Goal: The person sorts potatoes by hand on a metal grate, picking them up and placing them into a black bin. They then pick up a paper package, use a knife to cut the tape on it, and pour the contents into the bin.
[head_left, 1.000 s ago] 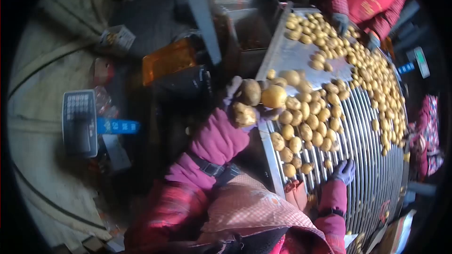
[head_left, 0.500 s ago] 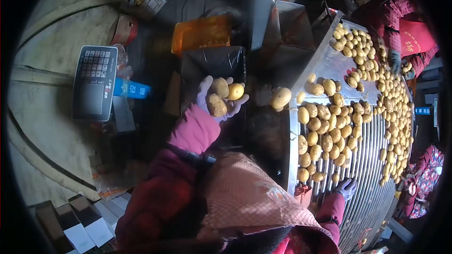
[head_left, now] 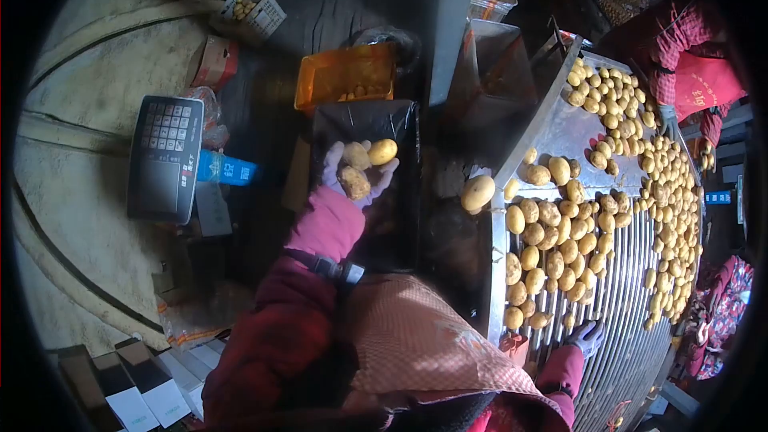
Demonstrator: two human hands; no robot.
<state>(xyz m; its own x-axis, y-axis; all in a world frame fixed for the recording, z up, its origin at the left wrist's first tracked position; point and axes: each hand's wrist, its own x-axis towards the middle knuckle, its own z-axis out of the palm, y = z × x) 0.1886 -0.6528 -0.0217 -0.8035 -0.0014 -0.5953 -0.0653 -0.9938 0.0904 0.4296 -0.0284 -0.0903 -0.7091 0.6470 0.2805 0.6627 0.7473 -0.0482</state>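
Note:
My left hand point(head_left: 360, 172), in a pale purple glove, holds several potatoes point(head_left: 354, 182) on its upturned palm and fingers. It is over a crate lined with black plastic point(head_left: 364, 116). My right hand point(head_left: 586, 338), gloved too, rests with fingers spread on the metal rollers point(head_left: 612, 304) of a sorting table, below a group of potatoes point(head_left: 554, 240). Nothing shows in it. A large pale potato point(head_left: 478, 193) is at the table's left edge.
A scale display point(head_left: 166, 158) stands at the left. Beyond the black crate is an orange crate point(head_left: 308, 80). Another person's gloved hand point(head_left: 669, 122) is at the far side among many potatoes point(head_left: 668, 216). White boxes point(head_left: 148, 404) lie lower left.
My left hand has shifted slightly left in view with the potatoes still in it. The other person's hand has moved. The surroundings sit slightly lower in view at the left.

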